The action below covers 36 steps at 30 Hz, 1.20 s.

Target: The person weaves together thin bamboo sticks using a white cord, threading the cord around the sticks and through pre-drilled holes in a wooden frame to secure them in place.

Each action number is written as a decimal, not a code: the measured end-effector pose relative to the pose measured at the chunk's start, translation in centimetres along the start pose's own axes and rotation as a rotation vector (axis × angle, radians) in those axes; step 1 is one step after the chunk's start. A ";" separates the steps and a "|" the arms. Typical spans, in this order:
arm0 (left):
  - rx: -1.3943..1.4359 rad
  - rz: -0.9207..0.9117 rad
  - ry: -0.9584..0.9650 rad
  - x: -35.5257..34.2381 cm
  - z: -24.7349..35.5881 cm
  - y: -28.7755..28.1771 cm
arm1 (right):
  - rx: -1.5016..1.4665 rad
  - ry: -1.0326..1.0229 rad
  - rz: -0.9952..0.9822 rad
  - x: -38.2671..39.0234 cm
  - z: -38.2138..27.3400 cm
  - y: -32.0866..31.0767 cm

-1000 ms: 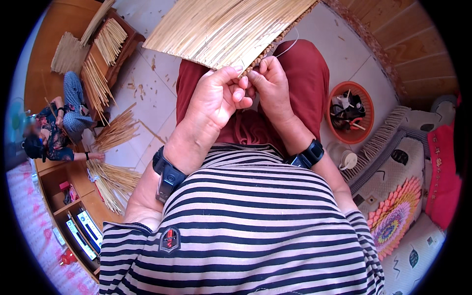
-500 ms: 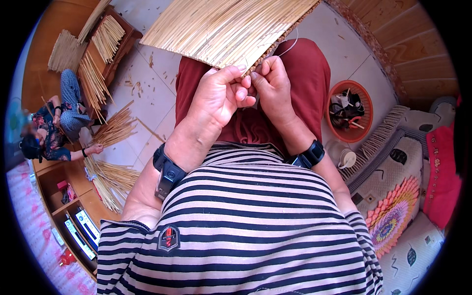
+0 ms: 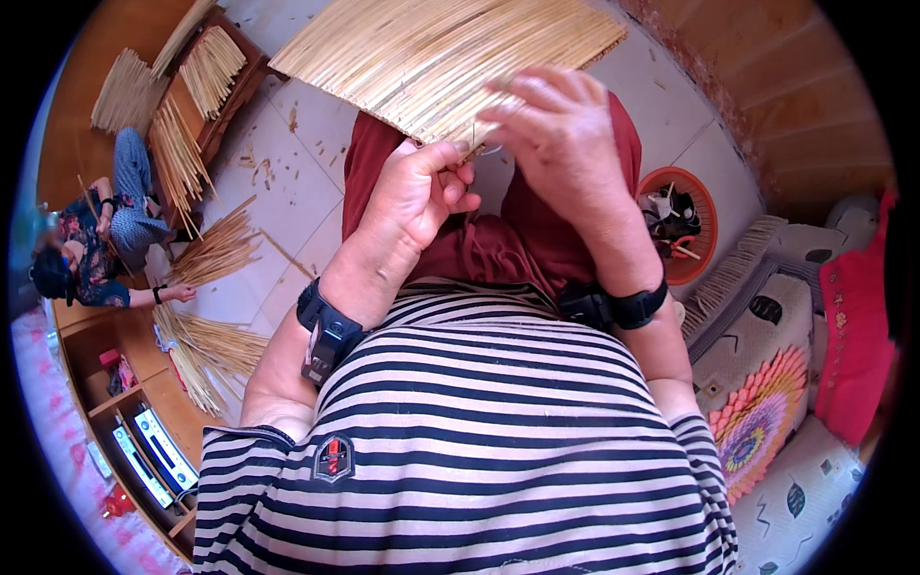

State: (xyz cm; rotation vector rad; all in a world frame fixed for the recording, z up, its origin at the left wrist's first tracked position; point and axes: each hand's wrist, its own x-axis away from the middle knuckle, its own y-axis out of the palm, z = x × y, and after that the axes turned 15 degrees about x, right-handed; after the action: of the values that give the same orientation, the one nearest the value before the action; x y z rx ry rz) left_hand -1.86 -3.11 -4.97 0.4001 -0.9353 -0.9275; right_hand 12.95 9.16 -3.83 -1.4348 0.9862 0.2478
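Note:
A mat of pale straw stalks (image 3: 402, 57), bound side by side, slants away from me above my knees. My left hand (image 3: 412, 192) pinches its near corner, thumb on top and fingers curled beneath. Raised over the mat's right part, my right hand (image 3: 565, 134) has its fingers apart and somewhat blurred by motion. No object shows in it; its palm side is partly hidden. The braided edge lies partly behind the right hand, and the thread there cannot be made out clearly.
At right, an orange basket (image 3: 706, 206) holds dark and white items beside a patterned sofa (image 3: 747, 316). Straw bundles (image 3: 211, 72) lie on a wooden table at left. Another person (image 3: 96, 240) sits there among loose stalks (image 3: 216, 249). Straw scraps dot the tiled floor.
My right hand has left the mat's near corner, rising to the right with its fingers spreading. The mat's right edge has tilted. My left hand keeps its pinch, nearly in place.

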 end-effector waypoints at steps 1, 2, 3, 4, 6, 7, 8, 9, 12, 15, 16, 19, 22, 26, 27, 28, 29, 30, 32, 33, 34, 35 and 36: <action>-0.012 -0.006 -0.006 0.1 0.2 -0.1 | -0.016 -0.094 -0.031 0.0 -0.6 0.5; -0.008 -0.007 0.000 0.1 0.4 -0.4 | -0.084 -0.084 -0.014 0.3 -1.0 1.8; 0.001 -0.027 0.016 0.0 0.5 -0.9 | -0.089 -0.092 -0.016 0.8 -1.4 2.8; 0.012 -0.052 0.031 -0.1 0.7 -1.3 | -0.116 -0.051 -0.020 1.2 -1.6 3.5; 0.011 -0.044 0.052 -0.1 0.9 -2.1 | -0.162 -0.031 0.013 1.3 -2.4 4.5; 0.004 -0.036 0.066 -0.1 1.0 -2.5 | -0.164 -0.040 0.012 1.3 -2.6 4.8; 0.010 -0.035 0.072 -0.1 1.1 -2.8 | -0.205 -0.027 0.009 1.5 -2.9 5.1; -0.037 -0.037 0.067 -0.1 1.0 -3.1 | -0.243 -0.014 0.005 1.6 -3.0 5.4; -0.024 -0.023 0.071 -0.2 1.1 -3.1 | -0.332 0.004 0.046 1.5 -3.5 6.3; 0.021 -0.039 0.057 0.0 1.7 -3.3 | -0.361 -0.017 0.112 0.3 -4.2 6.2; 0.005 -0.071 0.033 0.2 1.9 -3.4 | -0.319 -0.052 0.162 -0.4 -4.5 5.8; 0.119 -0.127 0.006 1.2 3.0 -2.3 | -0.333 -0.090 0.226 -2.2 -5.2 4.1; 0.131 -0.172 -0.013 1.5 3.4 -2.4 | -0.309 -0.114 0.224 -2.9 -5.5 3.4; 0.137 -0.213 -0.010 1.7 4.0 -2.0 | -0.334 -0.137 0.230 -4.0 -5.5 3.1; 0.145 -0.203 -0.003 1.4 3.7 -2.8 | -0.380 -0.141 0.255 -4.7 -5.8 3.1; 0.073 -0.115 -0.002 0.8 2.8 -3.9 | -0.376 -0.247 0.425 -6.6 -5.9 2.2; -0.009 -0.028 -0.008 0.5 2.4 -4.5 | -0.428 -0.248 0.502 -8.5 -5.9 1.1; -0.023 -0.008 0.063 0.8 3.1 -4.5 | -0.587 -0.183 0.517 -10.9 -5.9 0.3; -0.077 -0.101 0.050 -0.1 4.5 -4.8 | -0.863 -0.082 0.518 -13.6 -4.6 -2.3; -0.100 -0.117 0.056 -0.3 5.5 -5.3 | -1.000 -0.090 0.430 -13.4 -5.2 -3.6; -0.098 -0.132 0.066 -1.0 6.2 -5.5 | -1.112 -0.083 0.345 -13.1 -5.7 -5.4; -0.103 -0.143 0.037 -1.4 7.0 -6.4 | -1.189 -0.101 0.291 -13.1 -5.7 -6.3; -0.110 -0.173 -0.014 -2.0 7.2 -6.6 | -1.189 -0.108 0.263 -12.7 -4.8 -7.5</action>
State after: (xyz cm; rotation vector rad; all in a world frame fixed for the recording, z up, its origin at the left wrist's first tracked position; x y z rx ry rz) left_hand -11.68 -4.64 -6.26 0.3850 -0.8673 -1.1353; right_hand 8.43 8.56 10.95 -2.2940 0.9563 1.2446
